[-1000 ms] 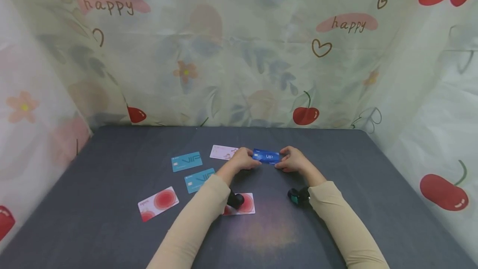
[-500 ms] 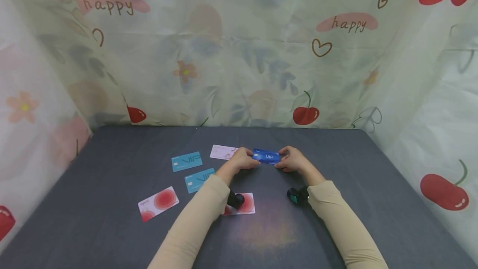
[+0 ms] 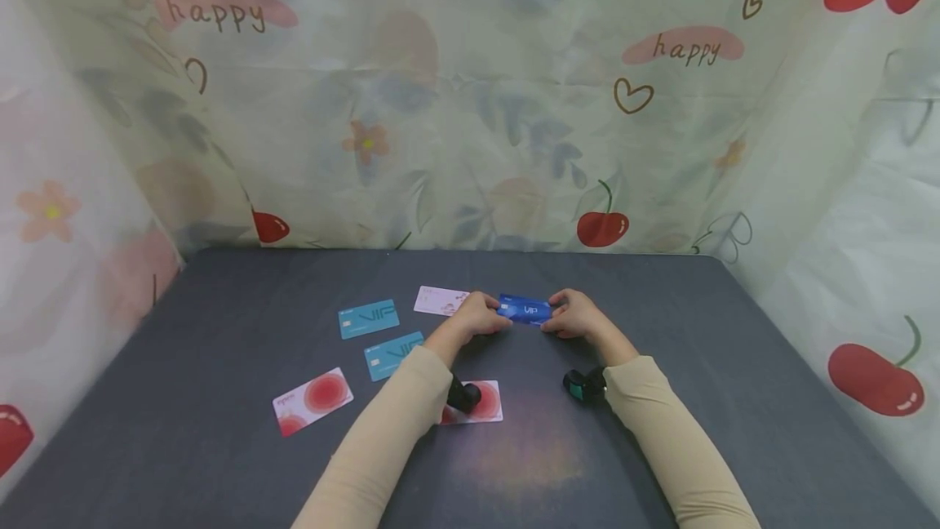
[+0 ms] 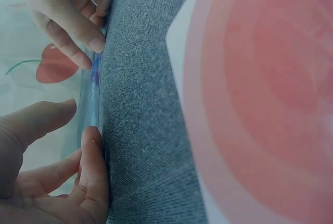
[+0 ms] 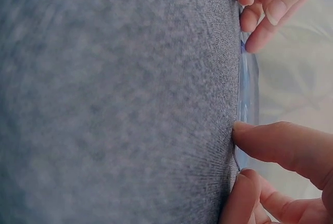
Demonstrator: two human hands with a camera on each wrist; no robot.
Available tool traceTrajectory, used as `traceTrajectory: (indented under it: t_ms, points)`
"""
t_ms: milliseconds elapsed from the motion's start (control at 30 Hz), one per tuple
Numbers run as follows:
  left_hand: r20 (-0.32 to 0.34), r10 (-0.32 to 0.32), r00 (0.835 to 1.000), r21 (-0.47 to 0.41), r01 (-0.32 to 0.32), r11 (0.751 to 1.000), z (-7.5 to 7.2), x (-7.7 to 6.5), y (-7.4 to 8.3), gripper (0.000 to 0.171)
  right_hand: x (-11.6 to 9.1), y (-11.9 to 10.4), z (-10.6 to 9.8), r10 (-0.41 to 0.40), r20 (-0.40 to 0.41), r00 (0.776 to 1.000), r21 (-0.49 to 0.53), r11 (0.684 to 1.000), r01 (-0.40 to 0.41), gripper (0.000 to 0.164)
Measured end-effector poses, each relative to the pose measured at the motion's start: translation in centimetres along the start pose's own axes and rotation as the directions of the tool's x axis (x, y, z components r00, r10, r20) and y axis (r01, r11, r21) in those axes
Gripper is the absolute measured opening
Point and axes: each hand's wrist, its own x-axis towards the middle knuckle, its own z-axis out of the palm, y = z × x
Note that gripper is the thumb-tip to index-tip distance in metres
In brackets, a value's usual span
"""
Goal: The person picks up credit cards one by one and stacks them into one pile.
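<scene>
A dark blue VIP card [image 3: 525, 309] lies flat or nearly flat on the dark table, towards its back. My left hand [image 3: 479, 313] holds the card's left end, fingers curled, while my right hand [image 3: 576, 314] pinches the right end. In the right wrist view, the right thumb [image 5: 281, 140] and a finger touch the card's end [image 5: 250, 86]. The left wrist view shows the left hand [image 4: 57, 166] with a fingertip at the card and the thumb standing a little above. Just left of the left hand lies a pink card [image 3: 438, 300], partly covered by it.
Two light blue VIP cards [image 3: 369, 319] lie to the left, one partly behind the left sleeve. A white-and-red card [image 3: 312, 402] sits at the front left. Another red-patterned card [image 3: 488, 400] is under the left wrist camera. Printed curtains surround the table [image 3: 661, 292].
</scene>
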Motion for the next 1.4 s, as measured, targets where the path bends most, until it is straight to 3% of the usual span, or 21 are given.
traceTrajectory:
  t_ms: [467,567,667,700,767,833,900,1033,1067,1133,1233,1267,1300,1400]
  points:
    - [-0.013,0.005,1.0,-0.036,-0.006,0.999,0.2,0.7,-0.4,0.051,-0.1,0.2,0.4,-0.052,-0.063,0.997,-0.012,0.999,0.051,0.053]
    - [-0.011,0.051,0.999,-0.054,-0.051,0.997,1.3,4.8,-3.5,0.055,-0.2,0.1,0.5,-0.063,-0.075,0.995,-0.024,0.998,0.062,0.054]
    - [0.024,0.043,0.999,-0.082,-0.041,0.996,2.0,8.2,-6.2,0.061,-0.4,0.0,0.5,-0.073,-0.079,0.994,-0.039,0.997,0.07,0.055]
    - [0.041,0.031,0.999,-0.101,-0.026,0.995,2.1,8.9,-6.5,0.063,-0.4,0.0,0.5,-0.075,-0.078,0.994,-0.043,0.996,0.072,0.055]
    - [0.044,0.054,0.998,-0.116,-0.048,0.992,1.9,8.6,-6.6,0.067,-0.6,-0.1,0.5,-0.081,-0.077,0.994,-0.052,0.996,0.077,0.055]
    - [0.048,0.037,0.998,-0.114,-0.031,0.993,1.5,7.6,-5.8,0.065,-0.7,-0.3,0.5,-0.085,-0.078,0.993,-0.054,0.995,0.081,0.055]
    - [0.035,0.044,0.998,-0.11,-0.04,0.993,1.5,8.1,-6.1,0.064,-0.9,-0.5,0.4,-0.088,-0.077,0.993,-0.052,0.995,0.084,0.055]
    - [0.0,0.048,0.999,-0.058,-0.047,0.997,2.5,12.4,-9.3,0.067,-1.2,-0.8,0.4,-0.106,-0.079,0.991,-0.034,0.994,0.103,0.055]
    - [-0.01,0.097,0.995,-0.062,-0.097,0.993,2.9,14.4,-11.2,0.071,-1.3,-0.8,0.4,-0.115,-0.08,0.99,-0.031,0.993,0.113,0.055]
    - [-0.033,0.14,0.99,-0.027,-0.141,0.99,3.3,16.4,-13.1,0.079,-1.4,-0.9,0.4,-0.135,-0.078,0.988,-0.027,0.991,0.134,0.056]
    - [-0.044,0.175,0.984,-0.002,-0.175,0.985,3.0,15.9,-13.3,0.078,-1.6,-1.0,0.3,-0.157,-0.077,0.985,-0.027,0.987,0.156,0.057]
    - [-0.051,0.184,0.982,0.02,-0.183,0.983,2.3,13.4,-11.9,0.074,-1.7,-1.0,0.3,-0.164,-0.075,0.984,-0.027,0.986,0.162,0.057]
    - [-0.051,0.152,0.987,0.038,-0.15,0.988,1.8,11.4,-10.2,0.071,-1.8,-1.0,0.3,-0.165,-0.074,0.983,-0.029,0.986,0.164,0.057]
    - [-0.044,0.139,0.989,0.023,-0.138,0.99,0.4,6.3,-6.7,0.059,-2.1,-1.2,0.3,-0.164,-0.068,0.984,-0.031,0.986,0.162,0.058]
